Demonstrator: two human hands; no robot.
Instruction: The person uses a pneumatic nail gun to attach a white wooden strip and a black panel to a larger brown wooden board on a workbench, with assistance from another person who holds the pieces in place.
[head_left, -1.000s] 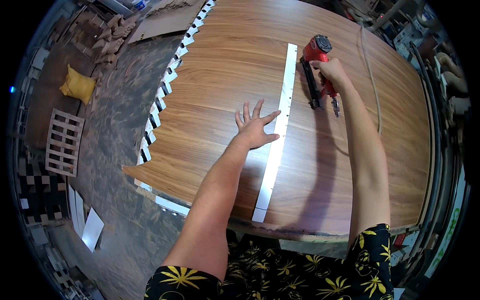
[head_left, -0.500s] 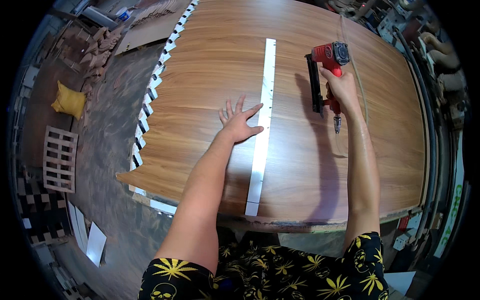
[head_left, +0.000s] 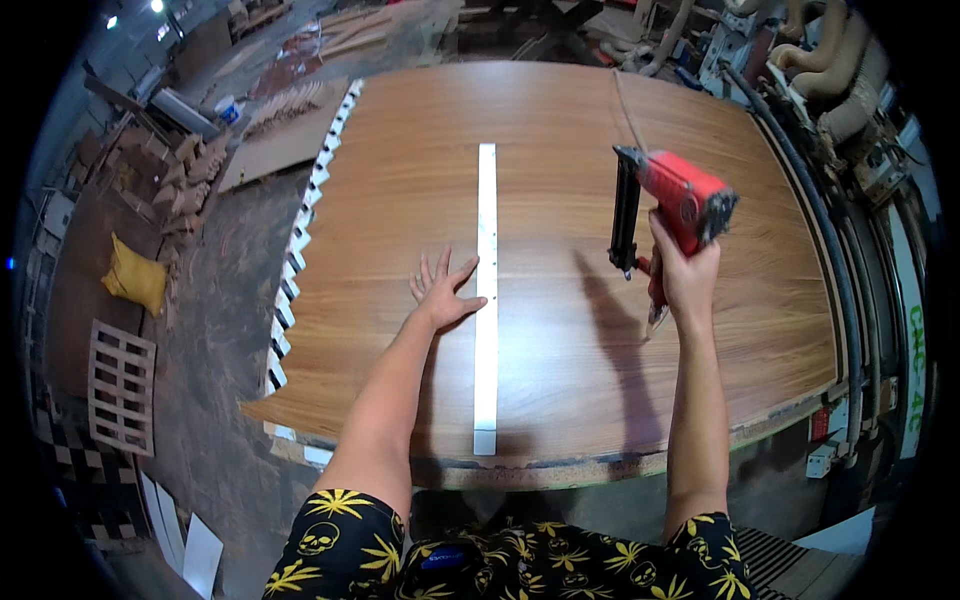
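A broad wood-grain panel (head_left: 400, 160) lies before me, with a narrow white strip (head_left: 486, 375) running lengthwise over it and small dark marks along the strip's right edge. My left hand (head_left: 440, 298) rests on the panel with fingers spread; its thumb and index fingertip touch the strip's left edge. My right hand (head_left: 690, 282) is wrapped round the handle of a red and black air nail gun (head_left: 688, 192), raised above the panel right of the strip. The gun's black magazine is toward the left, and its shadow falls on the wood.
White-and-black sawtooth pieces (head_left: 300, 235) line the panel's left edge. On the floor at left lie a yellow sack (head_left: 135, 275) and a slatted wooden frame (head_left: 121, 388). Dark pipes and hoses (head_left: 830, 215) run along the right side. A thin air hose (head_left: 628, 105) crosses the panel's far part.
The view has tilted up, showing more of the workshop. The nail gun has turned and risen in my right hand. The strip stands straighter, with my left hand still against it.
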